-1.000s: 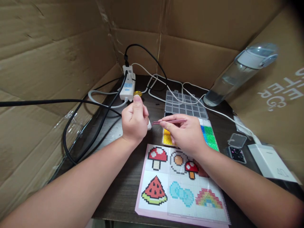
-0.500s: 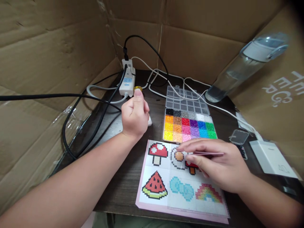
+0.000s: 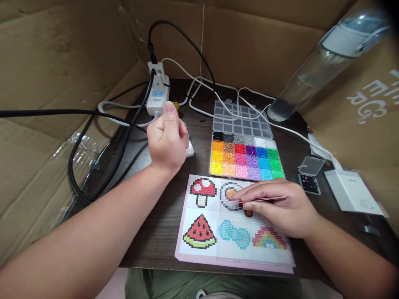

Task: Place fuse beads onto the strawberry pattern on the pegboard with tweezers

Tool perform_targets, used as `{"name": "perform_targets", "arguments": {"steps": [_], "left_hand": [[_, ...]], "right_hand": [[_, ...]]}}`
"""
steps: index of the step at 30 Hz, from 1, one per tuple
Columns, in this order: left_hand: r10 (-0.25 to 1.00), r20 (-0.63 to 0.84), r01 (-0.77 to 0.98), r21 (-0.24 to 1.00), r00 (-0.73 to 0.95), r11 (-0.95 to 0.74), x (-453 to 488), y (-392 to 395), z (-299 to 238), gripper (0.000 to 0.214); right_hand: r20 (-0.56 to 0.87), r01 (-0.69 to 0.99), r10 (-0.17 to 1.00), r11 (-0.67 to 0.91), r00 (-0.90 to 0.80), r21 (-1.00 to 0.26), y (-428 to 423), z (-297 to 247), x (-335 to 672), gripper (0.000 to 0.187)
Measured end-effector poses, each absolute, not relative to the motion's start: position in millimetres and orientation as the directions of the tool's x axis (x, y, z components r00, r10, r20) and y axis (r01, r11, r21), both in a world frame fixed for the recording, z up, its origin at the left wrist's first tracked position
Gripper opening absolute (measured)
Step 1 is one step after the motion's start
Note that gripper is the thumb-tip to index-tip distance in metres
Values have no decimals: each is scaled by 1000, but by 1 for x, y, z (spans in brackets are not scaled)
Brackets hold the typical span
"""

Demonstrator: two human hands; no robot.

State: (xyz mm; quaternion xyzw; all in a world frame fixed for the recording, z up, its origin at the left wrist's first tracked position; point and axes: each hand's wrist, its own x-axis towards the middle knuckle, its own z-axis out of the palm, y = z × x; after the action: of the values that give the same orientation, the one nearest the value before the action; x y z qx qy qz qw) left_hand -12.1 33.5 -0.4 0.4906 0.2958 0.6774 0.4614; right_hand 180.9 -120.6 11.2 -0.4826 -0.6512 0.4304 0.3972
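Note:
My right hand (image 3: 280, 207) pinches slim pinkish tweezers (image 3: 277, 198), held nearly flat over the egg picture, their tips at its lower part. Underneath lies a clear pegboard (image 3: 230, 253) on a pattern sheet (image 3: 190, 247) showing a mushroom, a watermelon slice, an egg, a bow and a rainbow. One more picture is mostly covered by my right hand. My left hand (image 3: 166, 143) is closed with the thumb up, beside the power strip; whatever its fingers may hold is hidden. A small gold round thing (image 3: 176, 105) shows just behind the thumb; I cannot tell whether they touch.
Behind the sheet stands an open compartment box (image 3: 212, 158) of coloured beads. A small case of dark beads (image 3: 309, 185) and a white charger (image 3: 353, 193) lie at right. A water bottle (image 3: 311, 79), a power strip (image 3: 158, 95) and cables fill the back, inside cardboard walls.
The camera view has shifted, so the scene sits higher. My right hand has moved a little, and the tweezers' tips now show over the egg. My left hand stays closed.

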Motion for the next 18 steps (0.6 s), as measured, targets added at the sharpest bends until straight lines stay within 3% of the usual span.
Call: {"name": "perform_targets", "arguments": {"steps": [11, 18], "left_hand": [[905, 420, -314, 852, -69, -420, -12, 33, -2, 61], [924, 371, -327, 865, -90, -380, -11, 31, 0, 58]], "right_hand": [[-30, 331, 982, 34, -185, -943, -121, 8, 177, 14], [-38, 319, 986, 17, -165, -948, -121, 9, 176, 13]]}}
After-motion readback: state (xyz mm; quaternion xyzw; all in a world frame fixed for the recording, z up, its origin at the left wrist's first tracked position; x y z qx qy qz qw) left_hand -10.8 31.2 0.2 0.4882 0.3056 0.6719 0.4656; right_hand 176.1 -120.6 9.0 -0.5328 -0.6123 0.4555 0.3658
